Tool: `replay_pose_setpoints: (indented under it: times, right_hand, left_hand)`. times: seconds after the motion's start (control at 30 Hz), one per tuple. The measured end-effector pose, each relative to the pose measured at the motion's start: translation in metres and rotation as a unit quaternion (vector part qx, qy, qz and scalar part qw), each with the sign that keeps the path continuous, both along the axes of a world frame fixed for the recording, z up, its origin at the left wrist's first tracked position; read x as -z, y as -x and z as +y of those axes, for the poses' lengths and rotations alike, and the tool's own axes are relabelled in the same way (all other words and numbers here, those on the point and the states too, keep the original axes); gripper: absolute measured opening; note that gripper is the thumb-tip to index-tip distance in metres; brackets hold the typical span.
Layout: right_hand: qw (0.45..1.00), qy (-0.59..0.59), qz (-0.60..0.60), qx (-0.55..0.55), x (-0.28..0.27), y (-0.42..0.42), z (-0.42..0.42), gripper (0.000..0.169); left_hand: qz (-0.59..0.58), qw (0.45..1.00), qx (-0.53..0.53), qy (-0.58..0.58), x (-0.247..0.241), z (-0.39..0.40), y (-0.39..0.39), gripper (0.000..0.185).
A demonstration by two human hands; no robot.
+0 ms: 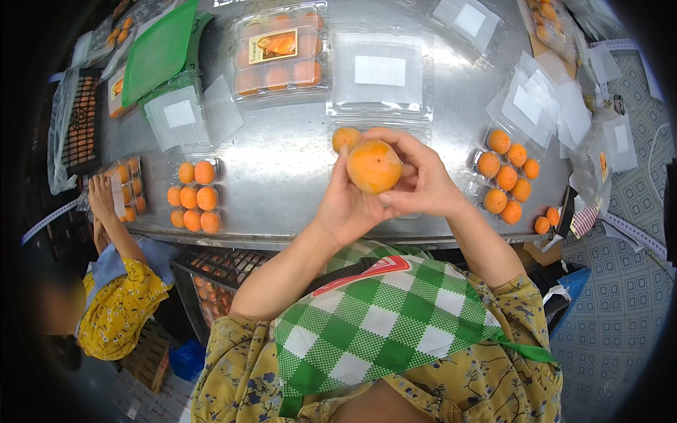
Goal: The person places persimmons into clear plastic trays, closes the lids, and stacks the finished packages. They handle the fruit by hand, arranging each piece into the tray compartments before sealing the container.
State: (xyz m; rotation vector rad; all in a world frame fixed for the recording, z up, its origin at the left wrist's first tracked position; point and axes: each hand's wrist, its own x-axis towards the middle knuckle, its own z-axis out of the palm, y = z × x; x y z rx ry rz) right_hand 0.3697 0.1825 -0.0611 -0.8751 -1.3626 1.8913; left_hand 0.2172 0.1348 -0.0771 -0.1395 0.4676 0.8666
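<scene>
An orange persimmon (374, 166) is held up between my two hands above the metal table. My left hand (349, 203) supports it from the left and below, with its thumb against the fruit. Around the right side curl the fingers of my right hand (423, 180). Just behind lies another persimmon (346, 139) at the near part of a clear plastic clamshell pack (378, 111). The pack's raised part beyond holds a white liner with a white rectangle (380, 71). My hands hide much of the pack's near part.
Packs of persimmons stand left (189, 197) and right (506, 178); a closed labelled pack (280, 53) lies behind. Green trays (161, 50) and white liners (530, 103) lie farther out. A co-worker's hand (103, 196) touches a pack at far left. Fruit crates (211, 285) stand below the table edge.
</scene>
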Motion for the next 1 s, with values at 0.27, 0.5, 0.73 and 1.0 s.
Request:
replay_pose_setpoints:
  times: [0.27,0.5,0.73,1.0]
  right_hand:
    - [0.915,-0.297,-0.231,0.141,0.009,0.001,0.0,0.057]
    - [0.838,-0.432,-0.267,0.201,0.021,0.007,-0.007,0.056]
    - [0.818,-0.475,-0.268,0.185,0.026,0.005,-0.017,0.06]
    - [0.996,0.037,-0.028,0.071,0.033,-0.03,-0.022,0.069]
  left_hand:
    - [0.287,0.951,-0.036,-0.111,0.006,-0.006,0.003,0.053]
    - [0.437,0.872,-0.088,-0.2,0.0,-0.006,-0.011,0.066]
    - [0.499,0.818,-0.085,-0.272,0.01,-0.007,-0.006,0.071]
    - [0.651,0.606,-0.064,-0.452,0.017,-0.005,0.017,0.065]
